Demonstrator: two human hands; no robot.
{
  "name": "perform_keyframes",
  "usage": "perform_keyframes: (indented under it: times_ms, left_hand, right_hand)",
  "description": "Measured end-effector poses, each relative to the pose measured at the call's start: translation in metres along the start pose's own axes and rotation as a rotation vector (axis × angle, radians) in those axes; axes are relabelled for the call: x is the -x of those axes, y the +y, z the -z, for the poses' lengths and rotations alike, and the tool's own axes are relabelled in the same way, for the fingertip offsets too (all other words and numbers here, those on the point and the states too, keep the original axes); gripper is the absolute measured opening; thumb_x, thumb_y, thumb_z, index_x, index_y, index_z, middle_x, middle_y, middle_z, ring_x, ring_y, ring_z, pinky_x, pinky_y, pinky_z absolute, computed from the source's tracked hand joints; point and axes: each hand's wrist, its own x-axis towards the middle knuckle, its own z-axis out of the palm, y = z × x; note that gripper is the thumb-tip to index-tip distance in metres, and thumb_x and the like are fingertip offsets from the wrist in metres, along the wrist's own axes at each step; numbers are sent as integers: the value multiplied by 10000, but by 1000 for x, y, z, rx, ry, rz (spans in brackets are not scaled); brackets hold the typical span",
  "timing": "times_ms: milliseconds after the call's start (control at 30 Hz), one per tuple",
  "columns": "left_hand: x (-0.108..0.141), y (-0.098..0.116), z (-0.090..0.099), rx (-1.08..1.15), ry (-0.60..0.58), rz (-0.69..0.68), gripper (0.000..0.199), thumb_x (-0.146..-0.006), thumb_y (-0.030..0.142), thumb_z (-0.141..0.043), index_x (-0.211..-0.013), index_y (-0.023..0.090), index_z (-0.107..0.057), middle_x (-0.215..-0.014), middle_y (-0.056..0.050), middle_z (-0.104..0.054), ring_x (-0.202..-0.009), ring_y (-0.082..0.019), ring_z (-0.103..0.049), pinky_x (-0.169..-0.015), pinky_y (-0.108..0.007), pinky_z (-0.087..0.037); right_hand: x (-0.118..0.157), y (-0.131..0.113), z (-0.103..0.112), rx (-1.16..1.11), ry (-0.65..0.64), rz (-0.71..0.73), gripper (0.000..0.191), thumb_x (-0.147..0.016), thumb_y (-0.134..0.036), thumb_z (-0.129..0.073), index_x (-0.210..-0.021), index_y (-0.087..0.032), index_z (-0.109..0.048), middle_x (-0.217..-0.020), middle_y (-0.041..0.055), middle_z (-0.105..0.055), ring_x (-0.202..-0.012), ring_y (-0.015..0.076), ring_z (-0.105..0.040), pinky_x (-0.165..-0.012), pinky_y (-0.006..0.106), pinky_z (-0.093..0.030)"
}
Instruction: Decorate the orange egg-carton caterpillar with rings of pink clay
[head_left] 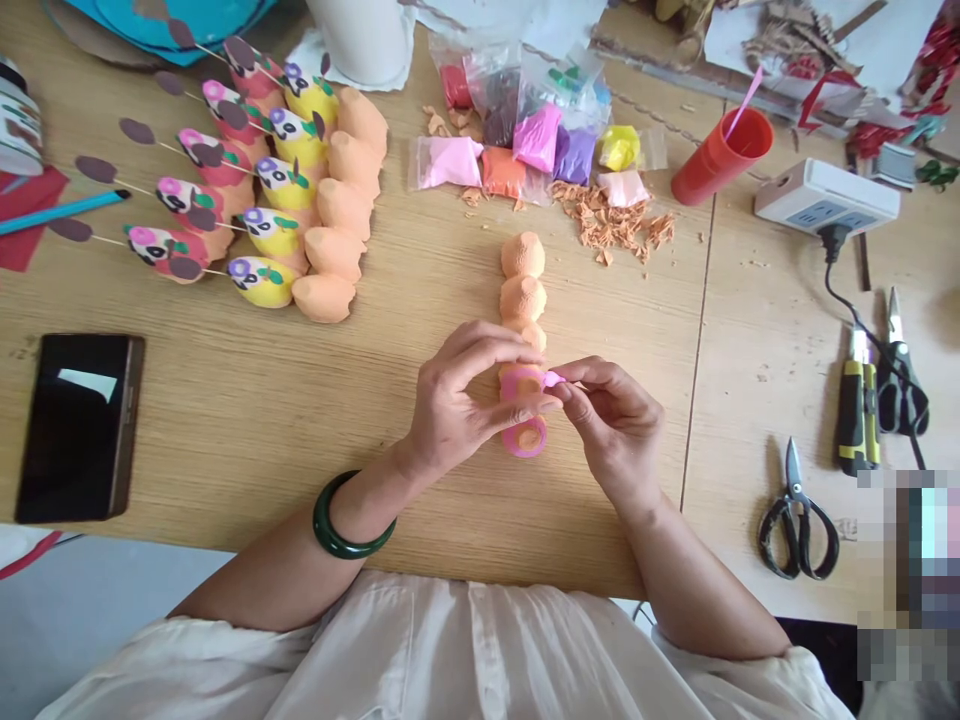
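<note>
A row of rounded orange lumps point(523, 298) runs away from me down the middle of the table. The nearest one carries a pink ring point(523, 450) around its top, and pink also edges the lump behind it. My left hand point(469, 385) reaches over that second lump, fingers on its far side and thumb on its near side. Between thumb and fingertips, my right hand point(615, 420) pinches a bit of soft pink clay point(553, 379) against the lump's right edge. My left fingers partly hide the lumps.
Painted yellow and red figures point(270, 225) with brown ovals on sticks stand at left, beside more orange lumps point(334, 255). A phone point(79, 428) lies nearer. Clay packets point(536, 140), orange shavings point(611, 220) and a red cup point(720, 155) are behind; scissors point(796, 520) and a power strip point(825, 195) lie right.
</note>
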Motion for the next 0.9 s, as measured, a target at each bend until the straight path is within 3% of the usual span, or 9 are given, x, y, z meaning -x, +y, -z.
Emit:
perform_keyframes:
  times_ms: [133, 267, 433, 633, 767, 900]
  left_hand:
    - [2, -2, -2, -19, -38, -60, 272, -1012, 410, -806, -1253, 287, -834, -1214, -54, -848, -1148, -210, -766, -1025, -388, -616]
    - [4, -2, -6, 50, -17, -119, 166, -1057, 277, -746, -1188, 287, -847, -1153, -36, -864, -1128, -188, -776, -1022, -379, -629]
    - [5, -1, -7, 120, 52, -83, 110, -1004, 167, -797, -1048, 256, -845, -1023, -20, -868, -1030, -155, -786, -996, -333, -630]
    - [7, -7, -8, 260, 73, -30, 55, -961, 280, -869, -1016, 277, -868, -1010, -16, -861, -980, -161, -789, -935, -304, -650]
    - [8, -7, -8, 378, 3, 91, 365, -949, 532, -850, -1230, 302, -877, -1210, -78, -862, -1151, -230, -789, -1034, -359, -649]
    - [7, -4, -7, 422, -37, 133, 227, -1011, 344, -811, -1227, 338, -880, -1199, -42, -869, -1182, -200, -779, -1065, -333, -630]
  right_hand:
    - [-1, 0, -2, -117, 2, -105, 111, -909, -399, -924, -949, -315, -863, -932, 2, -849, -813, 179, -800, -770, 345, -718]
    - [0, 1, -3, -134, -33, -184, 181, -889, -443, -933, -948, -289, -858, -895, -3, -837, -770, 172, -787, -769, 353, -718]
    - [0, 0, -2, -140, -132, -178, 136, -971, -411, -861, -973, -275, -864, -866, -8, -828, -764, 148, -787, -750, 305, -687]
    - [-1, 0, -1, -250, -178, -203, 131, -916, -366, -926, -956, -259, -862, -821, -19, -834, -715, 128, -781, -693, 257, -671]
    - [-2, 2, 0, -272, -161, -180, 74, -953, -352, -893, -949, -278, -883, -829, -19, -845, -718, 118, -778, -696, 240, -661]
    - [-3, 1, 1, -256, -177, -183, 97, -973, -352, -873, -922, -270, -883, -811, -18, -842, -713, 110, -776, -701, 227, -655]
